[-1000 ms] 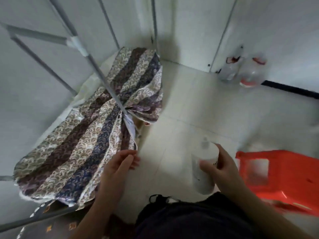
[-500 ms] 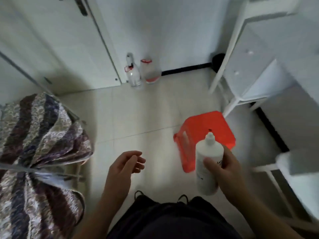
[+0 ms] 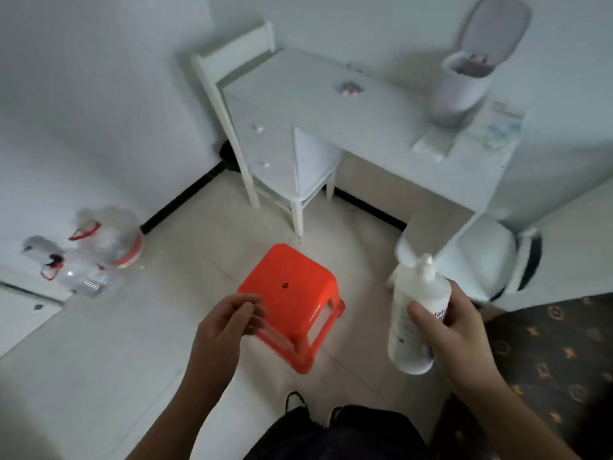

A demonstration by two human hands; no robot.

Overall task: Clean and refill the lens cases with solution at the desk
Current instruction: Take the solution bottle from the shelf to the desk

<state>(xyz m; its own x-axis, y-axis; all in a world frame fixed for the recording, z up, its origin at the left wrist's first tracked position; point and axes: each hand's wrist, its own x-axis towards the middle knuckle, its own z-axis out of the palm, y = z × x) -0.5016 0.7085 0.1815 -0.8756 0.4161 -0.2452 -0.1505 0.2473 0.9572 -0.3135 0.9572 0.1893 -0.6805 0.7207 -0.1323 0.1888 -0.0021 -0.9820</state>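
We see the right hand [image 3: 454, 330] at the lower right of the frame, its fingers and thumb curled round a white solution bottle [image 3: 416, 322]. The bottle stands nearly upright, its capped nozzle pointing up, with dark print on its label that is too blurred to read. The left hand [image 3: 225, 327] sits at lower centre, holding nothing, its fingers loosely bent and slightly spread; it overlaps the near corner of an orange plastic stool [image 3: 295, 303] in the picture, though we cannot tell whether it touches it. The stool stands on the pale tiled floor [image 3: 99, 360], with a small dark hole in the middle of its seat.

In the upper right of the frame we see a white desk [image 3: 331, 104] with two drawers on its left side. On the desk top lies a small pinkish object [image 3: 348, 88], too blurred for us to say whether it is a lens case. Towards the desk's right end stands a white lidded bin [image 3: 464, 84] with its lid raised, and just beside it lie pale packets [image 3: 491, 134].

At the left edge, against the wall, we see clear plastic bottles [image 3: 89, 260] with red handles. A rounded white container [image 3: 481, 260] sits on the floor under the desk's right end. A dark patterned fabric [image 3: 547, 360] fills the lower right corner.
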